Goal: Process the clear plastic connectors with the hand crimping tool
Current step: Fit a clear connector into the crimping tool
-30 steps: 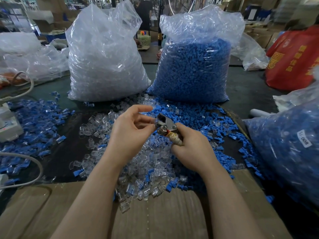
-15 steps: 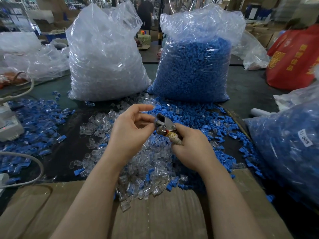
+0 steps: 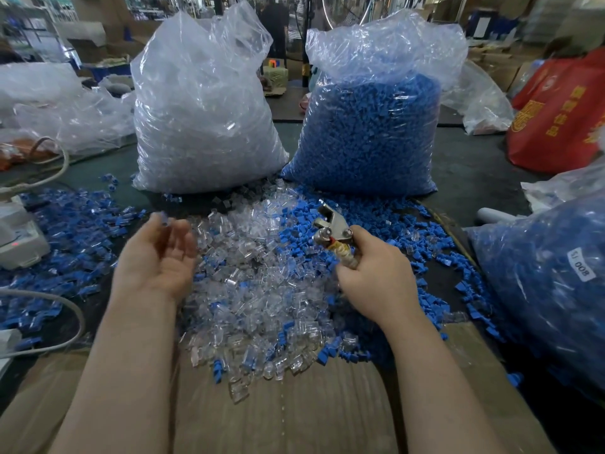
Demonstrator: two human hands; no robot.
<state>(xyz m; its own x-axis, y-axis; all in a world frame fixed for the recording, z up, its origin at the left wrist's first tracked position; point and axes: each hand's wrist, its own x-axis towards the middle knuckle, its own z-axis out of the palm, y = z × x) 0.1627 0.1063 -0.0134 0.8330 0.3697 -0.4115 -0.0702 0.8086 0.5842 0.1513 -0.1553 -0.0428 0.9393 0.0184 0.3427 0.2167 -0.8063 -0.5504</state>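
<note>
My right hand [image 3: 376,276] grips the wrapped handle of the metal hand crimping tool [image 3: 330,229], whose jaws point up and to the left over the pile. My left hand [image 3: 157,257], blurred by motion, is off to the left of the tool with its palm turned inward. A small clear and blue connector [image 3: 162,219] sits at its fingertips. A heap of loose clear plastic connectors [image 3: 262,283], mixed with blue pieces, lies between and below both hands.
A big bag of clear parts [image 3: 203,126] and a big bag of blue parts [image 3: 370,136] stand behind the pile. Another blue-filled bag [image 3: 550,283] is at the right and scattered blue pieces [image 3: 72,224] at the left. Cardboard [image 3: 294,414] lies in front, with grey cables [image 3: 65,309] at the left.
My left hand has pulled away from the tool's jaws and swung to the left with a small piece. The tool and my right hand shifted slightly to the right.
</note>
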